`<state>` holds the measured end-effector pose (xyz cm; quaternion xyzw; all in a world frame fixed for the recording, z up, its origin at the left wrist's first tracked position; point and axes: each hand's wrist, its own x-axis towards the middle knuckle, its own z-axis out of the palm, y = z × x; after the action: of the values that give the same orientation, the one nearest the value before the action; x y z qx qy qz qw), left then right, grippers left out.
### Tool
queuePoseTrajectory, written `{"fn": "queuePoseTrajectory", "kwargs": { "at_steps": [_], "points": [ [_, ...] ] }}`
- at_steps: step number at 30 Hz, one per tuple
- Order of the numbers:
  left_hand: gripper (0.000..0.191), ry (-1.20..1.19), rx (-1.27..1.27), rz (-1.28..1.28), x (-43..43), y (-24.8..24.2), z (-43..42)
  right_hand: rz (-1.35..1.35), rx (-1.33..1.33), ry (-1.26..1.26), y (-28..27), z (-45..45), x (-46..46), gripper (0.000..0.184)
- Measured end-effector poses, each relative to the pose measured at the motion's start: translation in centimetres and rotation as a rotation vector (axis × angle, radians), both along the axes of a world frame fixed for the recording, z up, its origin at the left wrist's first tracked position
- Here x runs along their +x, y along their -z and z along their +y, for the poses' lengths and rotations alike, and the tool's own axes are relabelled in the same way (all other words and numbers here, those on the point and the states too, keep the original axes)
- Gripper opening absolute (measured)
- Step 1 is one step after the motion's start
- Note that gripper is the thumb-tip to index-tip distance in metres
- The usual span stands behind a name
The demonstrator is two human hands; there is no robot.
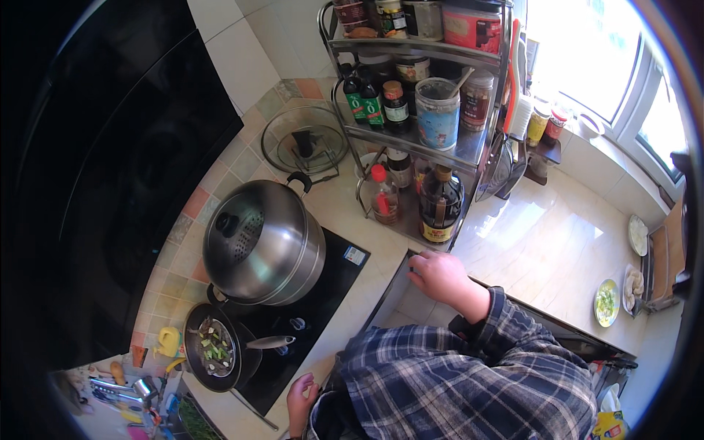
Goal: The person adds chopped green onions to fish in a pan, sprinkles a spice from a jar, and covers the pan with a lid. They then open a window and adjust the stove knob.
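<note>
My left hand (301, 404) hangs over the front edge of the counter, fingers loosely bent and holding nothing that I can see. My right hand (440, 275) is at the counter corner, just in front of a large dark bottle (440, 206) on the rack's bottom shelf. Its fingers curl inward, so whether something small is in them is hidden. A frying pan (201, 366) with sliced food and green pieces in it is on the black cooktop (344, 242), its handle (270, 342) towards me. Behind it stands a lidded steel steamer pot (269, 242).
The metal rack (412, 140) holds bottles and jars. A glass lid (305, 140) leans by the tiled wall. On the right counter (542, 242) are a plate of chopped greens (606, 302) and other dishes. A dark range hood (126, 181) fills the left. Utensils (124, 393) hang lower left.
</note>
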<state>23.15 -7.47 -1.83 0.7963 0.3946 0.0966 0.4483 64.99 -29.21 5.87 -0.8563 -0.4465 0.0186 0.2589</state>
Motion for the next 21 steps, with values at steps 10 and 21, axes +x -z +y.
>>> {"fn": "queuePoseTrajectory", "kwargs": {
  "at_steps": [10,21],
  "points": [
    [0.034,0.018,0.069,0.008,0.9,-0.9,-0.1,-0.018,-0.033,-0.059,0.0,0.2,0.6,0.022],
    [0.034,-0.007,0.067,0.014,1.1,-1.1,-0.8,-0.043,-0.037,0.333,1.2,-1.1,3.6,0.038]
  ]
}}
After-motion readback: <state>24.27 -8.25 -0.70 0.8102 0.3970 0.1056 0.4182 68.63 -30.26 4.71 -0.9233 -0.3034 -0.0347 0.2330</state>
